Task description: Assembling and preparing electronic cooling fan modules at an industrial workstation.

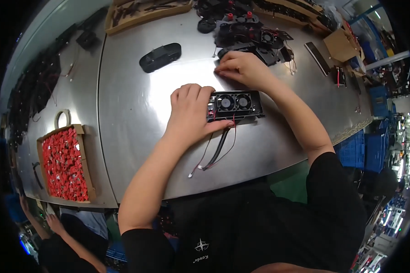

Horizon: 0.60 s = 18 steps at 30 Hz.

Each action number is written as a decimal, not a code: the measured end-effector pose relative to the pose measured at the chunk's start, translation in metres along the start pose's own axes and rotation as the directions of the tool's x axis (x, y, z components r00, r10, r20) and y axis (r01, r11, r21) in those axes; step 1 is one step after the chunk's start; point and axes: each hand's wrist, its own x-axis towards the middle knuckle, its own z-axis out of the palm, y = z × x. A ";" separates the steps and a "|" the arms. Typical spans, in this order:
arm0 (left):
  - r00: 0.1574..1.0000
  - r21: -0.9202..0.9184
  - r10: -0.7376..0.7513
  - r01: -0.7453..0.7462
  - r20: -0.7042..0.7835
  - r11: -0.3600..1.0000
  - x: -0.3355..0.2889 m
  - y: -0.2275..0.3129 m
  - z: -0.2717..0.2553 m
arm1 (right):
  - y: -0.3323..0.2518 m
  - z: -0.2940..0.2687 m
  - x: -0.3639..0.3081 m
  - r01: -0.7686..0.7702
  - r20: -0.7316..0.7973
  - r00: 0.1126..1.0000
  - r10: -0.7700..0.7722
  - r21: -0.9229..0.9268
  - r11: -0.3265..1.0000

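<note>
My left hand (189, 111) is closed around the left end of a black plastic housing (256, 105) lying on the metal table. Two small round fans (233, 102) sit side by side in it. My left thumb presses along its near edge. Thin red and black wires and a thicker black cable (219, 148) trail from it toward me, ending in small white connectors. Beyond the housing, my right hand (243, 68) is raised with its fingers pinched together; what is between them is too small or hidden to make out.
A black oval cover (160, 57) lies at the far left of the housing. Several black fan parts (253, 34) are heaped behind my right hand. At left stands a cardboard tray (87, 173) of small red parts, near a tape roll (62, 117). Another person's arms (73, 241) show at lower left.
</note>
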 end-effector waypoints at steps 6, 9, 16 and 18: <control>0.999 0.002 -0.013 0.013 0.039 1.000 0.006 0.002 -0.003 | 0.002 -0.009 -0.009 0.035 -0.085 0.996 -0.027 0.096 0.995; 0.999 0.000 -0.006 0.006 0.053 1.000 0.009 -0.001 -0.004 | 0.004 0.003 -0.002 0.033 -0.106 0.994 -0.021 0.107 0.994; 0.995 0.022 -0.035 0.033 0.091 0.999 0.012 0.000 -0.004 | 0.013 0.007 0.002 0.039 -0.090 0.996 -0.028 0.116 0.992; 0.993 0.022 -0.046 0.044 0.108 0.999 0.012 -0.002 -0.002 | -0.005 -0.007 0.009 -0.095 0.006 0.995 0.095 0.144 0.985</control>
